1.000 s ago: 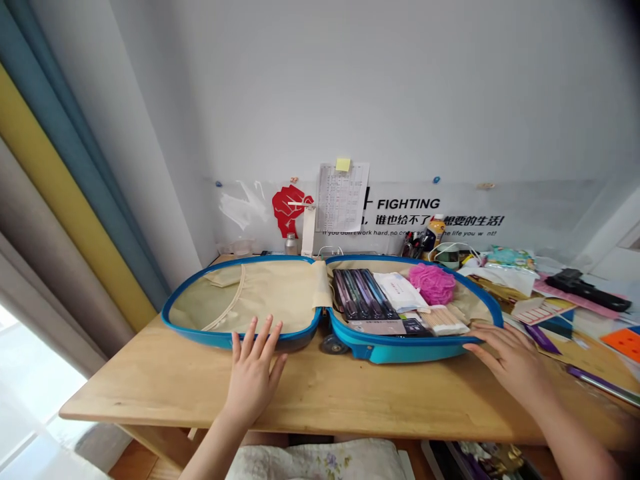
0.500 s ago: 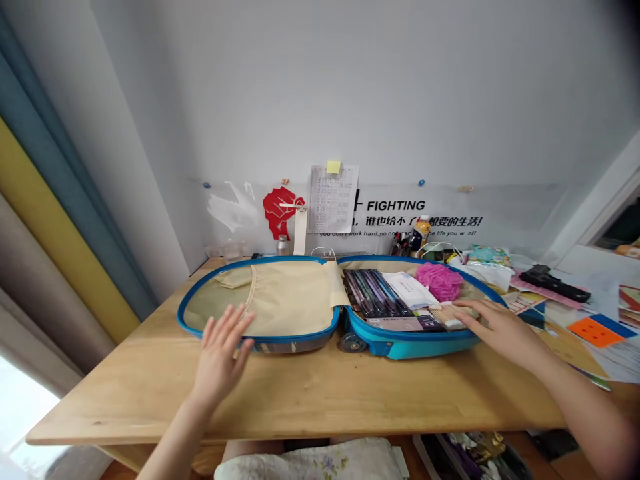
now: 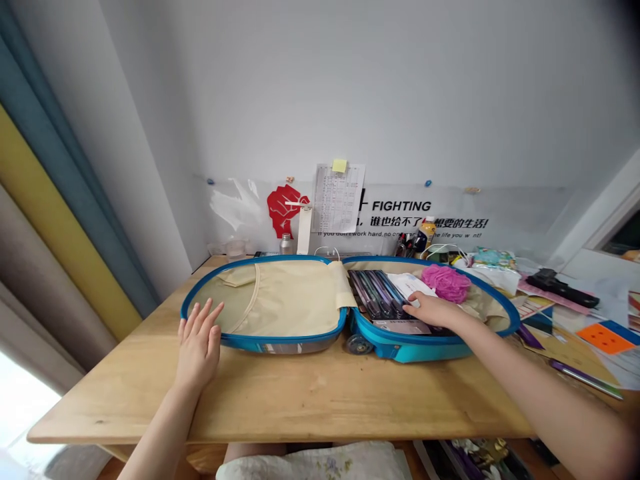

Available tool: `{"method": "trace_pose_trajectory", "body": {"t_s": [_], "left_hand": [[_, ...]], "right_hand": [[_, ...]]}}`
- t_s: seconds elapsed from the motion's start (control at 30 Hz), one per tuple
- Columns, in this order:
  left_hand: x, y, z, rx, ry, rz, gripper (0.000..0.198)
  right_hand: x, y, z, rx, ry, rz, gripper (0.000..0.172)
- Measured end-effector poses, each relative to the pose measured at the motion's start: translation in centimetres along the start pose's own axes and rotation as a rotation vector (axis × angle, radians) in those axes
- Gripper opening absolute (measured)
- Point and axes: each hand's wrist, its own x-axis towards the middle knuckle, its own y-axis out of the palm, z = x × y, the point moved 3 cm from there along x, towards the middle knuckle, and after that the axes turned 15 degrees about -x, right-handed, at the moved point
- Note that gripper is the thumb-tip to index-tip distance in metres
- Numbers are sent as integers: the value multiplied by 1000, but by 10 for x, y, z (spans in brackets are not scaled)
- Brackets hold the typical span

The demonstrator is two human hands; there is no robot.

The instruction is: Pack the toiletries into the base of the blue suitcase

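A blue suitcase lies open on the wooden table. Its left half shows a beige lining. The right half holds dark purple packets, a white pack and a pink bath pouf. My left hand rests flat with fingers spread on the table, touching the rim of the left half. My right hand reaches inside the right half, fingers down on the items beside the white pack; what lies under its palm is hidden.
Papers, a black stapler-like object, an orange card and pens clutter the table's right side. Bottles and a pen holder stand against the wall. Curtains hang at the left. The table's front edge is near my body.
My right hand moved left from the suitcase's right rim into the case. My left hand slid left along the front of the left half.
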Motion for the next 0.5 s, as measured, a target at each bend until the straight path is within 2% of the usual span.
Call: {"method": "trace_pose_trajectory", "body": {"t_s": [0.23,0.4,0.5], "left_hand": [[1,-1,-2,-4,-16,-12,47],[2,0,-5,5,-26,-16,47],[2,0,-6,7,-29,-14,46]], "right_hand": [[5,-3,2,-14,60,-11,50],[22,-15,-10,44,13,-61,39],[32,-20,-22,74,-14,-142,35]]}}
